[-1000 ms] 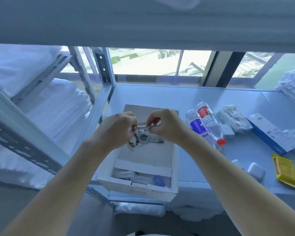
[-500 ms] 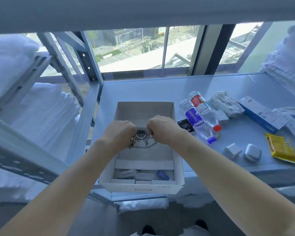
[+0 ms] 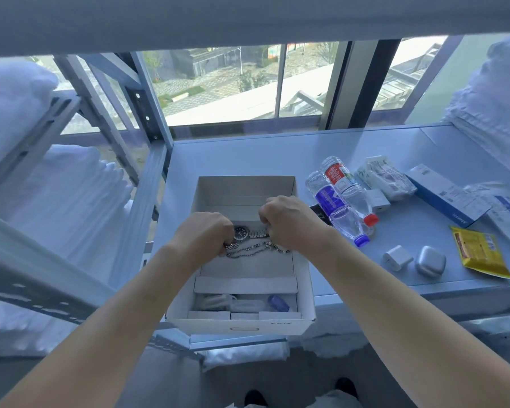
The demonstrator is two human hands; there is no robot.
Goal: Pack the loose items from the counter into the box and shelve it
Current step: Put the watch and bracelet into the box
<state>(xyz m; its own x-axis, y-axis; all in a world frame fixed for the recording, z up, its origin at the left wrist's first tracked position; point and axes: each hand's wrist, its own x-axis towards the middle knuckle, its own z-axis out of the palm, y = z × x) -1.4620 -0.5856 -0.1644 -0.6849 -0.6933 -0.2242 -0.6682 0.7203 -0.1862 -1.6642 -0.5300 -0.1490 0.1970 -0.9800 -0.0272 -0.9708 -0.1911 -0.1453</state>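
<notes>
- Daylight from the window (image 3: pixel 248 83) is falling across the pale counter (image 3: pixel 248 154), and more of the street outside is showing than half a second ago, since your view is tipping upward.
- Your left hand (image 3: pixel 202 235) and right hand (image 3: pixel 292 223) are hovering over the open white box (image 3: pixel 305 278), lower inside it than a second ago.
- Both hands are pinching the metal watch (image 3: pixel 243 232): the left is closing on the dial end, the right on the bracelet end.
- Thin chains (image 3: pixel 256 248) are dangling beneath the watch, just above the box's middle compartment.
- Beside the box on the right, two water bottles (image 3: pixel 340 198) are lying exactly where they were.
- Nearer the counter edge, two small white cases (image 3: pixel 412 260) and a yellow sachet (image 3: pixel 480 251) are waiting, unmoved.
</notes>
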